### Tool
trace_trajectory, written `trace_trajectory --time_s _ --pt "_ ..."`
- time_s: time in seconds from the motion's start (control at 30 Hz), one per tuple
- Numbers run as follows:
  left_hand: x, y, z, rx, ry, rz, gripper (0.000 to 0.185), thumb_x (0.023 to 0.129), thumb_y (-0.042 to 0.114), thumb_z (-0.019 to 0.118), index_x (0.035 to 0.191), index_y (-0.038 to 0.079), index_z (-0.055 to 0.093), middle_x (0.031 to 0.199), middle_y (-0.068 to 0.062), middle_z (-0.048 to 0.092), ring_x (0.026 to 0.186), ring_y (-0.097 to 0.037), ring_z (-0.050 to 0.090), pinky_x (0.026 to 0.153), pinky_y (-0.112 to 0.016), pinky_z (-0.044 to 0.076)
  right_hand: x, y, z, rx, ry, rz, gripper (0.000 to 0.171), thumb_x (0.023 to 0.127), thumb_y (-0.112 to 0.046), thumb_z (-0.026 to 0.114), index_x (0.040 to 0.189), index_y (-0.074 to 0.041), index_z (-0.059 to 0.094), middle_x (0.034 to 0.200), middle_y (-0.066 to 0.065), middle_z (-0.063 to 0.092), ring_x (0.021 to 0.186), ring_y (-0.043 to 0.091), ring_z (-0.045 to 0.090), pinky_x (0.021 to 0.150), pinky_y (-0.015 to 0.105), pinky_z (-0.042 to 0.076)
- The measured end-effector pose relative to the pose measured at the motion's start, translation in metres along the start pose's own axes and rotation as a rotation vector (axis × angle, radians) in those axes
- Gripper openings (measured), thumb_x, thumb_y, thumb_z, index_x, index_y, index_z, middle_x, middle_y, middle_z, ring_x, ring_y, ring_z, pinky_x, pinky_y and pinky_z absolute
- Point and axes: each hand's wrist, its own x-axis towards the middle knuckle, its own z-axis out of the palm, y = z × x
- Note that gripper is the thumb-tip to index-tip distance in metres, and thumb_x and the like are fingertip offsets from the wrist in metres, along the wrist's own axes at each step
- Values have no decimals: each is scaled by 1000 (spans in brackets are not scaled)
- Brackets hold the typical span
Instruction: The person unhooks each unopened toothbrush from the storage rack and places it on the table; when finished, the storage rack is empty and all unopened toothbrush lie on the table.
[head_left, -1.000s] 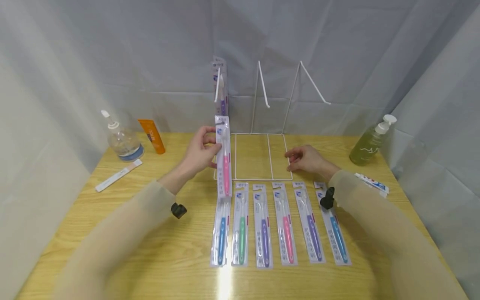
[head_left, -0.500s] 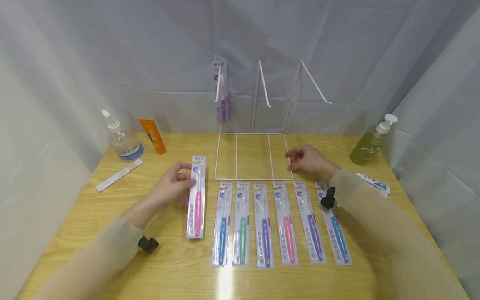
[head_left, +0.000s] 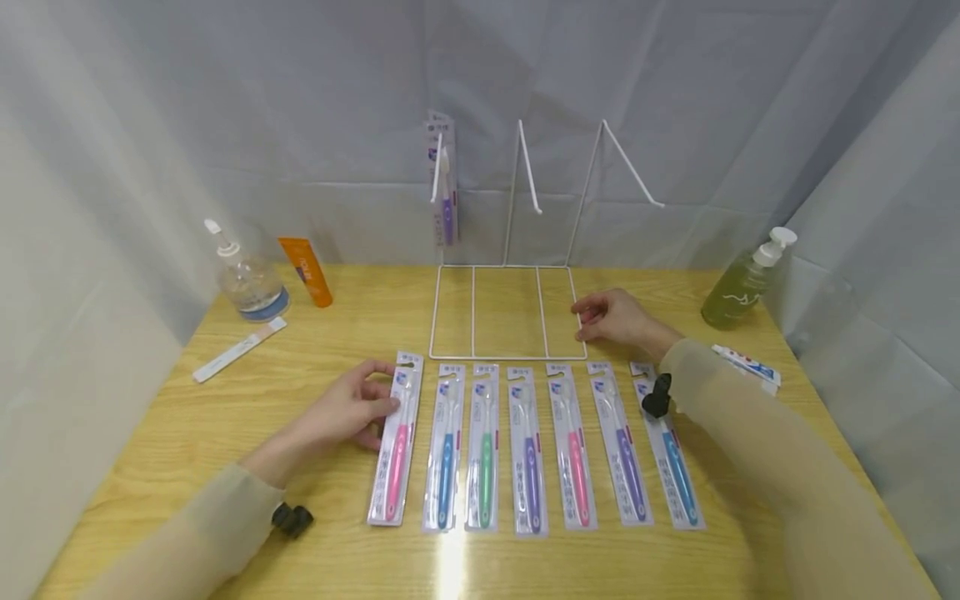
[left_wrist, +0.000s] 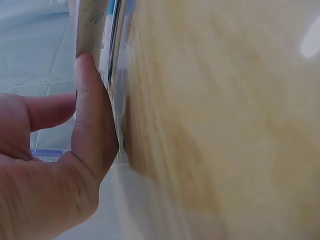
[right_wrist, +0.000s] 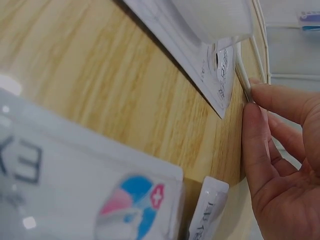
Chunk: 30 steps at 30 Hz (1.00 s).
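Note:
My left hand [head_left: 351, 408] holds the left edge of a packaged toothbrush with a pink handle [head_left: 396, 467], thumb on its front. The package lies at or just above the table, at the left end of a row of packaged toothbrushes. In the left wrist view, fingers [left_wrist: 90, 115] touch the upright-looking package edge [left_wrist: 90, 30]. With thumb and fingertips, my right hand [head_left: 611, 317] pinches the right base wire of a white wire rack [head_left: 506, 358]; the right wrist view shows this pinch on the wire [right_wrist: 243, 75]. Packaged toothbrushes, a purple one [head_left: 447, 212] in front, hang on the rack's left hook.
Several packaged toothbrushes, such as a green one [head_left: 486, 467], lie side by side before the rack. At left stand a clear pump bottle [head_left: 251, 287] and an orange tube [head_left: 307, 273], with a white strip [head_left: 238, 350] nearby. A green pump bottle [head_left: 738, 287] and toothpaste [head_left: 746, 364] are at right.
My left hand has brought the pink toothbrush from in front of the rack leftward and down to the row's left end. The right hand has stayed on the rack.

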Motion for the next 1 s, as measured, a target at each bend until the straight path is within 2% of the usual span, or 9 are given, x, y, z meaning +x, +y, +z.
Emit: trace_trajectory --time_s 0.27,0.37,0.43,0.53,0.67,0.77,0.87,1.0 --pt "4 3 4 59 42 -50 59 111 8 64 164 6 38 122 -19 67 87 -24 74 67 -38 71 0 0 3 13 3 9 55 91 -6 89 143 3 71 115 16 71 98 18 61 75 15 55" --pt "2 5 3 97 70 -73 62 110 11 68 164 5 39 123 -20 67 88 -24 75 68 -38 71 0 -1 2 13 1 12 55 92 -7 89 143 2 71 114 15 70 99 19 61 76 16 55" --pt "0 7 1 145 90 -89 65 109 15 71 164 4 39 124 -21 69 89 -24 76 70 -38 72 0 -1 1 9 -2 13 55 93 -8 89 144 1 71 114 15 70 100 20 61 77 17 54" --pt "-3 11 -5 269 129 -91 66 108 19 73 163 1 42 121 -21 72 85 -22 76 70 -36 71 1 -1 0 0 -4 13 56 93 -9 89 144 0 71 115 14 70 102 22 61 80 18 54" --pt "-4 19 -17 421 142 -33 58 109 21 71 156 -5 50 106 -19 75 74 -20 75 64 -35 69 2 -1 0 2 -4 16 56 92 -8 89 145 -1 71 117 15 70 103 23 61 79 17 54" --pt "4 29 -26 451 151 33 49 110 21 69 149 -6 57 102 -19 76 72 -22 74 62 -34 67 2 -1 -1 9 -4 22 55 93 -8 89 145 -1 72 117 15 70 103 23 60 79 17 54" --pt "17 43 -32 424 193 107 42 111 21 67 145 -4 62 114 -23 78 84 -29 79 70 -37 70 2 0 -2 8 -5 24 55 93 -9 90 144 -1 72 117 15 70 104 23 61 81 18 53" --pt "40 70 -37 390 286 226 40 113 22 66 146 1 64 132 -25 74 109 -41 79 88 -47 73 0 0 -2 1 -4 22 55 92 -10 90 144 0 71 117 15 71 104 23 61 83 18 53"
